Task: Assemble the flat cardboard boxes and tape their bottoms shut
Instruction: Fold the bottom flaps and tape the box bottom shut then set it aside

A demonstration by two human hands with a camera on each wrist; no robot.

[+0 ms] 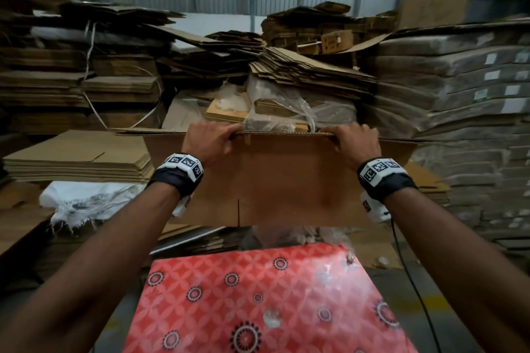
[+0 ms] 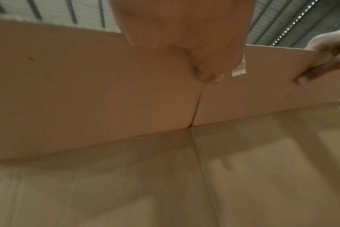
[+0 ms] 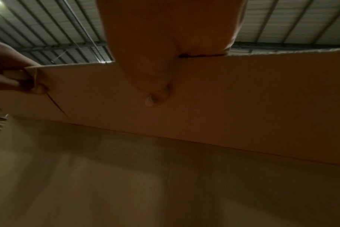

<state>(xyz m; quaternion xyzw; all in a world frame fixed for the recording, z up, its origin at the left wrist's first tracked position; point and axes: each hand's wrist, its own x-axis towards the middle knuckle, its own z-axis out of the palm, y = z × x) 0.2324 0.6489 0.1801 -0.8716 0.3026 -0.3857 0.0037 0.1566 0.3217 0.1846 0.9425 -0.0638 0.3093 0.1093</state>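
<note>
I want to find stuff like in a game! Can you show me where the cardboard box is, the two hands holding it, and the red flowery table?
cardboard box (image 1: 275, 178), head view, its near panel.
left hand (image 1: 210, 137), head view, the knuckles.
right hand (image 1: 355, 140), head view, the back.
red flowery table (image 1: 229, 301), head view, bare patterned top.

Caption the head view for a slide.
Both hands grip a flat box's top edge above a red table.

A flat box (image 1: 275, 178) hangs between table (image 1: 258, 295) and cardboard stacks (image 1: 309, 71).

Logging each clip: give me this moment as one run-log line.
stage: unfolding | left hand: grips top edge of flat brown cardboard box | right hand: grips same edge | box: raised above red patterned table, untaped
</note>
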